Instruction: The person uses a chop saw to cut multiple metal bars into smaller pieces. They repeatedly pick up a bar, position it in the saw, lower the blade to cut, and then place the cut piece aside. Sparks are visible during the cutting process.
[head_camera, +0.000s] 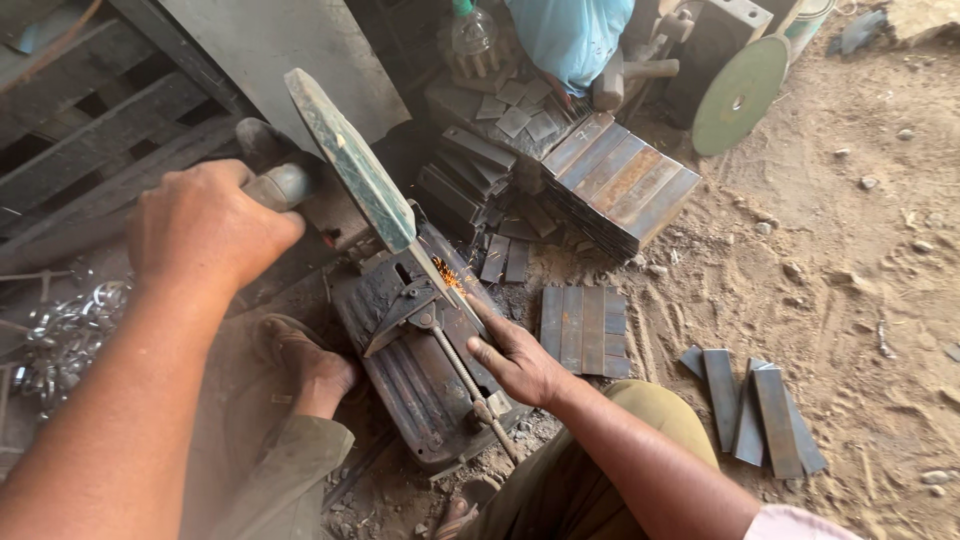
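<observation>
My left hand is closed around the grey handle of a chop saw, whose green blade guard slants down toward the vise. Orange sparks fly where the blade meets a flat metal strip. My right hand presses on that strip beside the vise screw, on the rusty saw base. My bare foot rests against the base's left side.
Several cut flat metal pieces lie in a row right of the saw, with more on the sand. A tall stack of strips stands behind. A spare green cutting disc leans at the back. Metal scraps pile at left.
</observation>
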